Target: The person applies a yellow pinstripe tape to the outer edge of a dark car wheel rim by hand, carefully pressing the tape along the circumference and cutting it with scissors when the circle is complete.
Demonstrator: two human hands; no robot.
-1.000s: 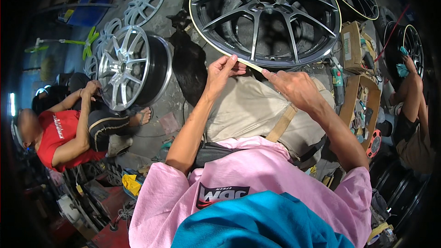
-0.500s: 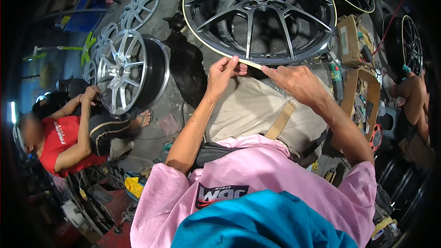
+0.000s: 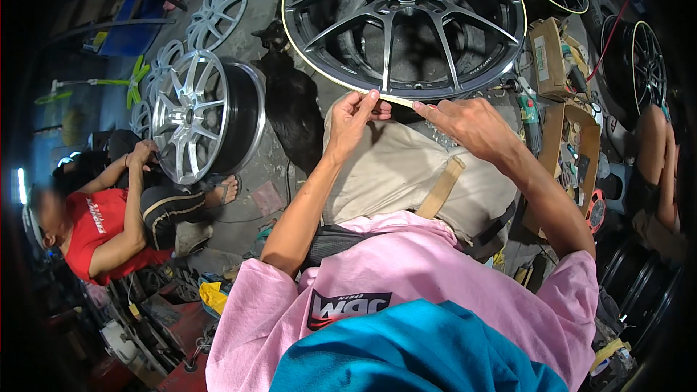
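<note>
A black alloy wheel (image 3: 441, 36) with bright machined spokes lies face up in front of my knees. Pale yellow masking tape (image 3: 396, 100) follows the left and near part of its rim edge. My left hand (image 3: 352, 122) pinches the tape at the near edge of the rim, thumb on top and fingers curled below. Just to the right, my right hand (image 3: 472, 127) is closed on the tape's loose end, its index finger stretched along it. A short length of tape runs taut between the two hands. The fingertips of my right hand are partly hidden.
A black cat (image 3: 292, 109) sits left of the wheel. Beyond it, a person in a red shirt (image 3: 109, 229) handles a silver wheel (image 3: 192, 116). At right stand cardboard boxes (image 3: 549, 58) of tools, a green power tool (image 3: 530, 120), more wheels (image 3: 646, 65) and another person's leg (image 3: 650, 145).
The view has shifted slightly, so the wheel appears a little further left. Both hands keep their hold on the tape. The person at the right edge has moved a hand and leg.
</note>
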